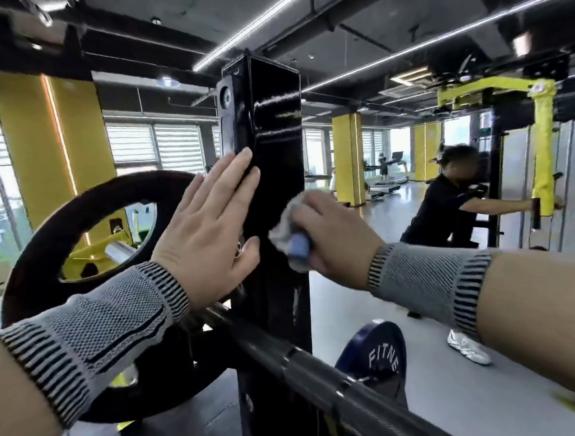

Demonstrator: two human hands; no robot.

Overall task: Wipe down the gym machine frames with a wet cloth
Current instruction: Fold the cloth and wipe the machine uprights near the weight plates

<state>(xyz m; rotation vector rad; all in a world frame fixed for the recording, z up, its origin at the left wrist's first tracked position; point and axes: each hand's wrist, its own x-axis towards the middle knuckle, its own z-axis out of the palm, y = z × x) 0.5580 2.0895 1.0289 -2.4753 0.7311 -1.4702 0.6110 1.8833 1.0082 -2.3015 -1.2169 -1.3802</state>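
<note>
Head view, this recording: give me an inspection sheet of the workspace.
Surface: black upright post, glossy, streaked.
Job's things: grey-white cloth pressed against the post's right face.
Clutter: barbell across the rack; black plate; blue plate.
Grippers: left hand flat on the post; right hand grips the cloth.
Cables: nothing seen.
Surroundings: another person at a yellow machine; treadmills, windows.

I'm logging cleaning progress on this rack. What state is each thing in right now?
left hand: open, flat against the black upright post
right hand: grips the cloth
cloth: bunched, pressed on the post's right face
black upright post: standing, glossy
barbell: lying across the rack, loaded
black plate: on the bar's left end
blue plate: mounted right of the post
</note>
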